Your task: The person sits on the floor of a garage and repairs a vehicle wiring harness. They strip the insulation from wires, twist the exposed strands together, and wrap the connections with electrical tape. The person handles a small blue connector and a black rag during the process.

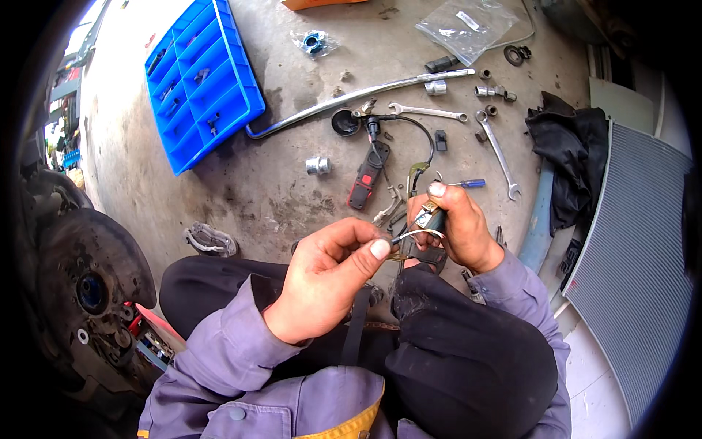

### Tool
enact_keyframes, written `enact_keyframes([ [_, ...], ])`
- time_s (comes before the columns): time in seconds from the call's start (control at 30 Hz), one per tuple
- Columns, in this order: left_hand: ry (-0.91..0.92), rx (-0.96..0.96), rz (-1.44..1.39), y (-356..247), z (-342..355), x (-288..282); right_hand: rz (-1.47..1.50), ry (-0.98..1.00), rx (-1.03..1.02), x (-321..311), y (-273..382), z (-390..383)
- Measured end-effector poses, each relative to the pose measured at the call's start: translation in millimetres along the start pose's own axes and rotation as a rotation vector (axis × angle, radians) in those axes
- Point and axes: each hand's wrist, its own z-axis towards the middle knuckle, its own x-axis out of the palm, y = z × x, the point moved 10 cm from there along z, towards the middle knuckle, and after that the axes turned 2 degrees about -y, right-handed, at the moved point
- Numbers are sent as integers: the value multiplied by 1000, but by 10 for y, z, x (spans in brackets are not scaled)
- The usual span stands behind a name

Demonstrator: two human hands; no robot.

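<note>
My left hand (pixel 322 274) pinches a thin dark cable (pixel 397 240) between thumb and forefinger, above my lap. Facing it, my right hand (pixel 468 230) is closed around a small black part (pixel 438 220) with a pale face; its exact kind is not plain. A white wire (pixel 424 232) curves between the two hands. Just beyond the right hand, a black cable (pixel 422 132) with a connector loops over the floor. A blue screwdriver (pixel 472 183) lies close to the right thumb, and a dark handheld device (pixel 368 175) with a red button rests farther off.
A blue compartment tray (pixel 256 102) stands at far left. A long metal bar (pixel 351 101), two wrenches (pixel 428 112), several sockets (pixel 318 165) and a plastic bag (pixel 468 29) lie on the concrete. At right leans a finned radiator panel (pixel 629 256); a brake disc (pixel 91 252) is at left.
</note>
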Motion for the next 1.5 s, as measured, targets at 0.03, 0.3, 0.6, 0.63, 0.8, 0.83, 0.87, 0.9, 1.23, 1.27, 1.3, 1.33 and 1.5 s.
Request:
enact_keyframes([
  [0.03, 4, -2, -3, 2, 0, 2, 1, -9, 15, -6, -9, -4],
  [0.3, -13, -6, -20, 2, 4, 7, 64, -18, 52, -60, -109, -15],
  [0.6, -9, -5, -15, 12, 14, -6, 66, -35, 75, -74, -122, -24],
  [0.63, -10, -7, -17, 17, 14, -9, 63, -33, 72, -74, -114, -24],
  [0.8, -20, -13, -17, 19, 14, -11, 58, -25, 72, -63, -89, -20],
  [0.83, -22, -11, -14, 18, 15, -12, 51, -18, 68, -57, -73, -24],
  [0.87, -24, -10, -11, 17, 17, -12, 51, -15, 76, -60, -84, -27],
  [0.9, -22, -9, -11, 15, 17, -9, 51, -12, 85, -67, -101, -32],
  [1.23, 50, -22, 34, 40, 4, 8, -665, 108, -622, -23, 940, -288],
  [1.27, 68, -13, 46, 34, 5, 34, -775, 146, -626, 59, 989, -283],
  [1.3, 67, -29, 43, 50, 7, 48, -769, 190, -665, 97, 1008, -289],
  [1.33, 63, -43, 41, 56, 12, 57, -762, 236, -708, 137, 1025, -290],
  [1.5, 61, -52, 78, 72, 18, 39, -780, 272, -724, 216, 982, -280],
])
